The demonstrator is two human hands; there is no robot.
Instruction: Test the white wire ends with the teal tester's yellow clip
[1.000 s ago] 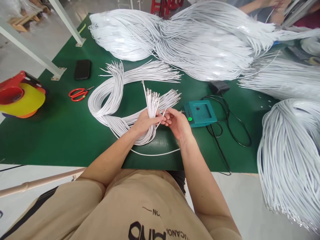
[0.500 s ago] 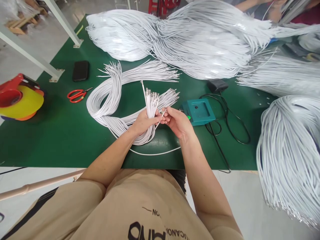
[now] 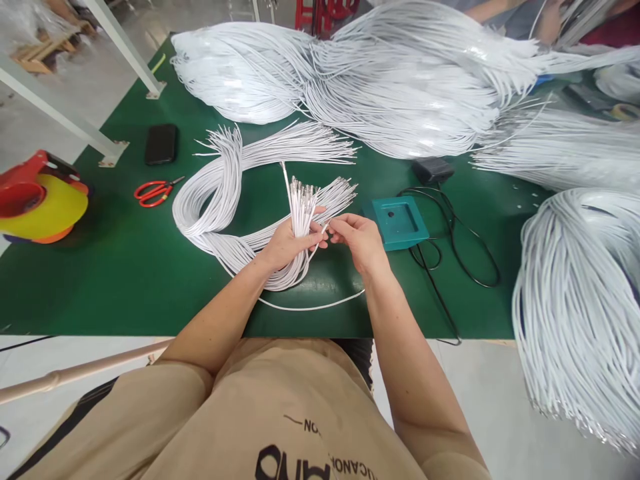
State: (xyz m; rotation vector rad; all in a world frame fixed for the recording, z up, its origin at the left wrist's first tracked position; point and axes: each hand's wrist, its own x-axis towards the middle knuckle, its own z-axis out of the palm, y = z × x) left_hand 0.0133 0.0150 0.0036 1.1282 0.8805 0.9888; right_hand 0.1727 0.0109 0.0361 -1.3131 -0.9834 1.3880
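Observation:
My left hand (image 3: 287,243) is closed round a bunch of white cables (image 3: 303,203) whose metal-tipped ends stick up above my fingers. The rest of that bundle (image 3: 210,193) loops away to the left on the green table mat (image 3: 125,260). My right hand (image 3: 357,240) pinches a single white cable (image 3: 323,233) at the edge of the bunch, right beside my left fingers. That cable's length curves along the mat in front of me. A teal tester box (image 3: 400,223) sits just right of my right hand.
Large heaps of white cables (image 3: 400,80) fill the back of the table, and another heap (image 3: 580,300) hangs at the right. Red scissors (image 3: 155,190), a black phone (image 3: 161,143), a yellow and red tape dispenser (image 3: 40,203) and a black adapter (image 3: 433,170) with its cord lie around. Another person's arm shows at top right.
My right hand has shifted slightly left and up towards the bunch, moving off the front of the teal box. My left hand keeps its grip and has barely moved.

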